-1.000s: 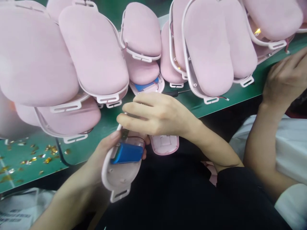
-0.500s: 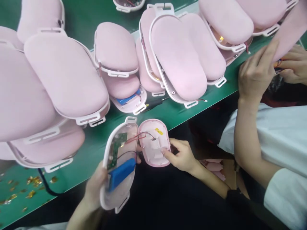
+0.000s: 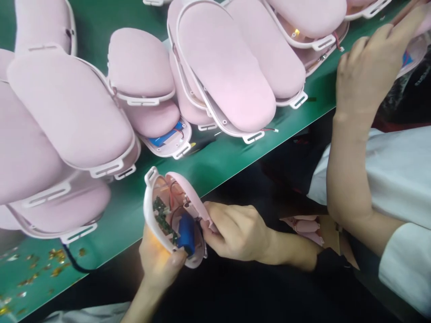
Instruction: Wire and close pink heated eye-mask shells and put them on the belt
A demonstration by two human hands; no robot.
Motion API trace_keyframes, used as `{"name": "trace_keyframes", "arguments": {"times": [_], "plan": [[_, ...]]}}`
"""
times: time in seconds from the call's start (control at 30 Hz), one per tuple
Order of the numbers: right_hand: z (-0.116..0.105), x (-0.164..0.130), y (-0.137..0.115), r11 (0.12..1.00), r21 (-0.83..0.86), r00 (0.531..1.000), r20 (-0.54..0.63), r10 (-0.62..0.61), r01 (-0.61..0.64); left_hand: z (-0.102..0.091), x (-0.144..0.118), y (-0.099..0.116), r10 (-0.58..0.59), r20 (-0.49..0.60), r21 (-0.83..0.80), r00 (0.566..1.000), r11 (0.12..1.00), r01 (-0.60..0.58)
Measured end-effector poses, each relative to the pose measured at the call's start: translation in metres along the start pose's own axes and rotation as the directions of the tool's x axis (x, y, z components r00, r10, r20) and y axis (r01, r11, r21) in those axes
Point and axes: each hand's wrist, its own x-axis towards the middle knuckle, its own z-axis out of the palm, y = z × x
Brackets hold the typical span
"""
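Head view: pink cover now folded against shell; right hand pinches cover, left hand grips shell.

Pink shells on a green table

I see a pale pink open shell with a blue battery and green circuit board inside; gold flecks dot the green table left of it.

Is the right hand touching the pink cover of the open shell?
Touching: in the head view, the right hand fingers press on the pink cover's edge with no gap.
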Motion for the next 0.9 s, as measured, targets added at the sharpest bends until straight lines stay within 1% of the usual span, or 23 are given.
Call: {"name": "trace_keyframes", "arguments": {"times": [0.1, 0.2, 0.27, 0.33, 0.4, 0.47, 0.53, 0.6, 0.67, 0.7, 0.77, 0.83, 0.87, 0.9], "plan": [[0.0, -0.008, 0.0, 1.0, 0.003, 0.998, 0.06, 0.028, -0.028, 0.004, -0.001, 0.0, 0.021, -0.001, -0.089, 1.0, 0.996, -0.021], [-0.003, -0.02, 0.005, 0.998, 0.019, 0.991, 0.117, 0.064, -0.067, 0.011, -0.001, 0.002, 0.029, 0.026, -0.096, 0.999, 0.995, -0.026], [-0.008, -0.025, 0.013, 0.996, 0.026, 0.991, 0.106, 0.08, -0.083, 0.015, -0.002, 0.003, 0.023, 0.027, -0.095, 0.999, 0.995, -0.021], [-0.015, -0.025, 0.025, 0.994, 0.04, 0.992, 0.071, 0.102, -0.105, 0.015, -0.004, 0.003, 0.008, 0.013, -0.106, 1.0, 0.994, -0.006], [-0.019, -0.02, 0.035, 0.989, 0.059, 0.991, 0.025, 0.131, -0.133, 0.013, -0.005, 0.002, -0.024, 0.015, -0.103, 1.0, 0.994, 0.026], [-0.019, -0.013, 0.041, 0.984, 0.081, 0.988, -0.007, 0.157, -0.156, 0.011, -0.006, 0.003, -0.04, 0.033, -0.063, 0.999, 0.997, 0.042], [-0.016, -0.007, 0.039, 0.981, 0.117, 0.988, 0.026, 0.153, -0.155, 0.011, -0.006, 0.005, -0.035, 0.048, -0.02, 0.998, 0.999, 0.036], [-0.013, -0.005, 0.032, 0.975, 0.19, 0.985, 0.153, 0.083, -0.112, 0.012, -0.005, 0.007, -0.027, 0.057, 0.001, 0.998, 1.0, 0.027], [-0.015, -0.004, 0.025, 0.96, 0.274, 0.959, 0.281, -0.018, -0.063, 0.012, -0.004, 0.009, -0.038, 0.059, -0.006, 0.998, 0.999, 0.039], [-0.017, -0.004, 0.024, 0.95, 0.308, 0.946, 0.319, -0.063, -0.04, 0.011, -0.004, 0.01, -0.056, 0.065, -0.012, 0.996, 0.998, 0.057], [-0.023, -0.003, 0.026, 0.928, 0.373, 0.93, 0.34, -0.141, 0.004, 0.008, -0.004, 0.011, -0.121, 0.103, -0.02, 0.987, 0.992, 0.124], [-0.029, 0.001, 0.034, 0.887, 0.457, 0.918, 0.324, -0.231, 0.063, 0.003, -0.003, 0.013, -0.169, 0.162, -0.007, 0.972, 0.985, 0.173], [-0.03, 0.005, 0.038, 0.862, 0.5, 0.918, 0.302, -0.258, 0.078, 0.001, -0.002, 0.014, -0.173, 0.2, 0.002, 0.964, 0.984, 0.176], [-0.031, 0.008, 0.043, 0.845, 0.531, 0.933, 0.267, -0.242, 0.067, -0.001, -0.001, 0.014, -0.159, 0.245, 0.005, 0.956, 0.987, 0.163]]}}
